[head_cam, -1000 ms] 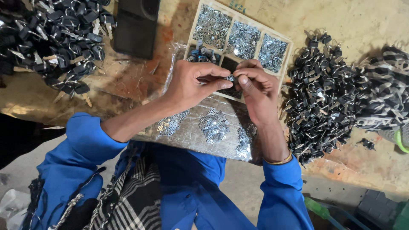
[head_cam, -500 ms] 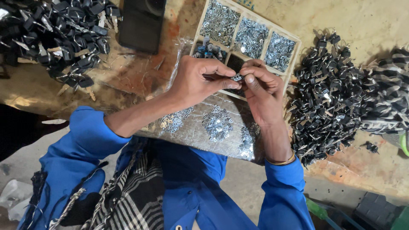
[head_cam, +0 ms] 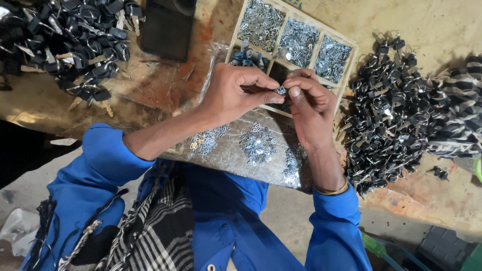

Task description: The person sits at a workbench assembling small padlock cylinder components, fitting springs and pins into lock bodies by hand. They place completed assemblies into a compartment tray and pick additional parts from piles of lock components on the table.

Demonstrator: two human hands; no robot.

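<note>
A worn brown workbench (head_cam: 427, 195) carries everything here. On its right lies a big heap of black key heads with metal rings (head_cam: 386, 125), and a second such dark pile of keys (head_cam: 65, 40) sits at the far left beside a black rectangular box (head_cam: 168, 27). Between them stands a pale wooden tray with compartments (head_cam: 346, 50) full of small silvery metal pieces, and nearer the body a clear plastic sheet (head_cam: 261, 165) holds loose clusters of the same bits.

Over the tray's near edge, the left hand (head_cam: 233, 93) and the right hand (head_cam: 311, 108) meet fingertip to fingertip, both pinched on one tiny silvery metal part (head_cam: 281, 90). It is too small to say whether it is one piece or two being fitted.

Judging from this, the work goes best with the wrists braced, the pinch firm but light, and the part kept above the tray so a slip lands it among its own kind.
</note>
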